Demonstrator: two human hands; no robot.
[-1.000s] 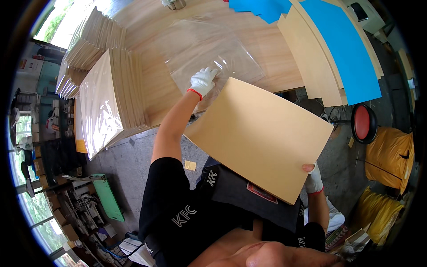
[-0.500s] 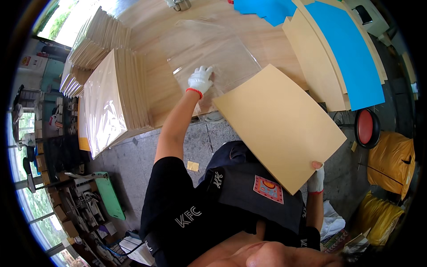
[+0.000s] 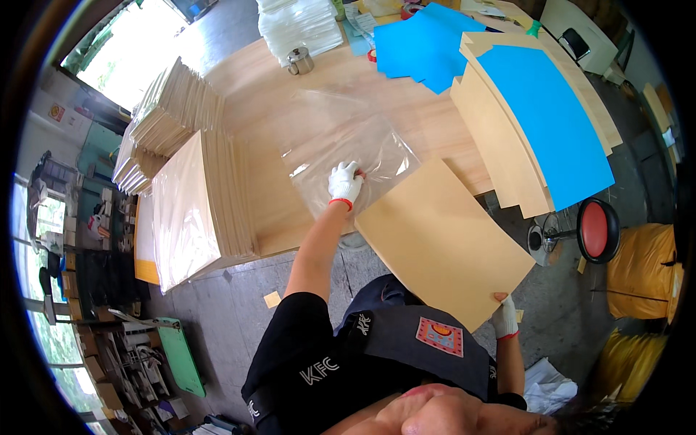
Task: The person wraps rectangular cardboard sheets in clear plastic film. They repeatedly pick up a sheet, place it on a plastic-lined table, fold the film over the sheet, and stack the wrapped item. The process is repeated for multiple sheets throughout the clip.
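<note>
Moved in the past second: one tan board (image 3: 446,246), shifted rightward, its left corner now clear of the left forearm (image 3: 322,252). For the work in hand, by judgement: board and clear plastic bag (image 3: 386,154) lie nearly edge to edge, board wholly outside.

Left hand (image 3: 345,183), gloved: fingers curled on the bag, flat on the bench (image 3: 254,87); whether they pinch film, cannot tell.

Right hand (image 3: 505,319), gloved: pinching the board's near corner, thumb on top; board held off the bench's near edge.

Also present: film-wrapped stack (image 3: 185,210), left; blue sheet (image 3: 544,119) on board pile (image 3: 489,123), right; loose blue sheets (image 3: 428,43), metal cup (image 3: 299,61), white stack (image 3: 304,36), far side.

Obstructions: left hand over the bag; film creased; bag mouth indistinct.
</note>
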